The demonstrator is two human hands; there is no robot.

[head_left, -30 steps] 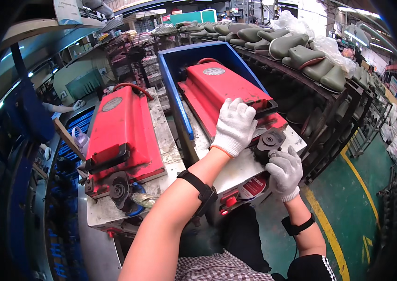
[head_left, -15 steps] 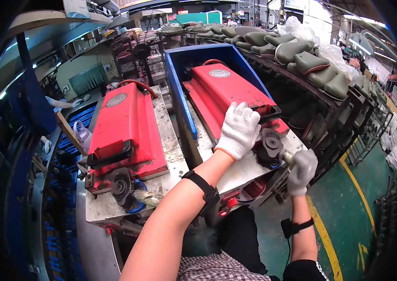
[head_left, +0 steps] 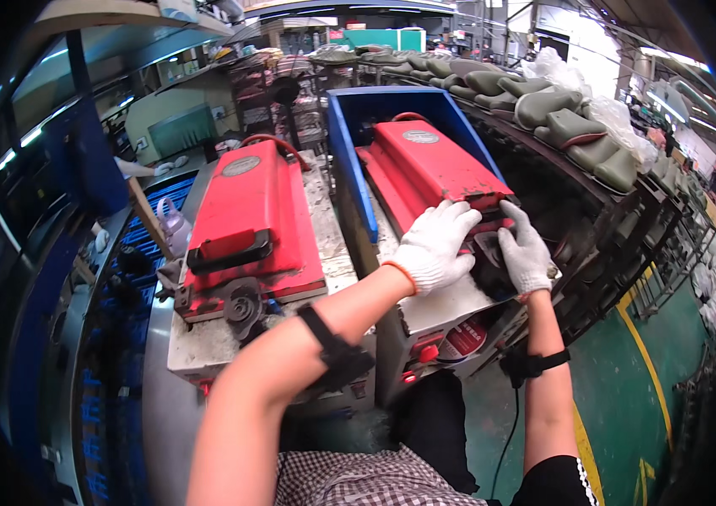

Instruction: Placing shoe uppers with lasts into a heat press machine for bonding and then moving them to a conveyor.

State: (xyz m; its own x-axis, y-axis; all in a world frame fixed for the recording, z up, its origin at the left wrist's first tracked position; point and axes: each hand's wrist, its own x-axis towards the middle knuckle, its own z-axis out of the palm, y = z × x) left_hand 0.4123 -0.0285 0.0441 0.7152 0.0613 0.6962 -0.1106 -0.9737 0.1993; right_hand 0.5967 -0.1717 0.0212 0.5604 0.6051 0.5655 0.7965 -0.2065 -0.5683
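Observation:
Both my hands wear white knitted gloves. My left hand [head_left: 438, 249] lies at the front end of the right-hand red machine cover [head_left: 434, 164], fingers stretched out along its edge, thumb apart. To its right, my right hand [head_left: 528, 253] reaches up to the cover's front right corner, fingers extended and thumb apart. Between the hands sits a dark, worn latch part [head_left: 486, 251], partly hidden. The cover's black handle is mostly hidden behind the gloves. A second red cover [head_left: 244, 194] on the left has a black handle [head_left: 229, 253] and a dark round knob [head_left: 244, 302] at its front.
A blue metal housing [head_left: 356, 160] surrounds the right cover's back. A rack holds many olive-green boots [head_left: 548, 108] along the right. A lilac bottle [head_left: 174, 226] stands at left, near blue conveyor parts [head_left: 134, 261]. Another person's gloved hand [head_left: 164, 169] shows far left.
My right hand has left the side of the dark latch part and moved up to the cover's front corner. My left hand has shifted slightly down along the cover's front. The view has shifted.

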